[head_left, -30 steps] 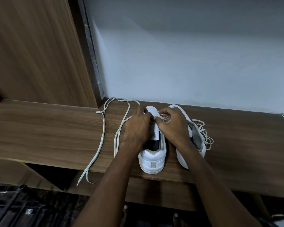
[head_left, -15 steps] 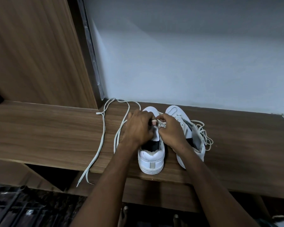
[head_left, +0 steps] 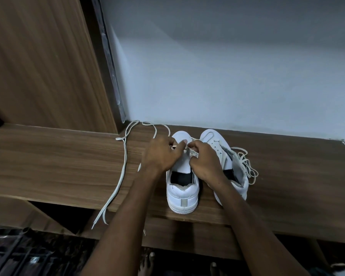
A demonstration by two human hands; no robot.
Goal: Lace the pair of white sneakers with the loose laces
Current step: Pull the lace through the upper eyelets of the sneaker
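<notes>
Two white sneakers stood side by side on the wooden desk (head_left: 48,162), heels toward the person and toes toward the pale wall (head_left: 227,76) at 12 o'clock. The left sneaker (head_left: 182,194) sat upright near the desk's front edge, its dark opening showing behind the white tongue. The right sneaker (head_left: 223,156) lay just beside it at 3 o'clock, tilted a little outward, partly hidden by the right forearm.

Both hands met over the front of the left sneaker. The left hand (head_left: 161,154) was curled, its fingertips pinching a short stretch of lace (head_left: 126,166) near the eyelets. The right hand (head_left: 204,158) was also curled and pinched the same lace at its other side, the two thumbs almost touching. How far the lace had gone through the eyelets could not be told, since the fingers covered them.

From the left hand the lace ran to 10 o'clock, looped by the corner where the wood panel (head_left: 38,56) met the wall, then trailed back toward 7 o'clock, its two ends hanging over the desk's front edge. A second lace (head_left: 245,166) lay in a loose tangle against the right sneaker's outer side, at 3 o'clock, with one loop resting over that sneaker's toe.
</notes>
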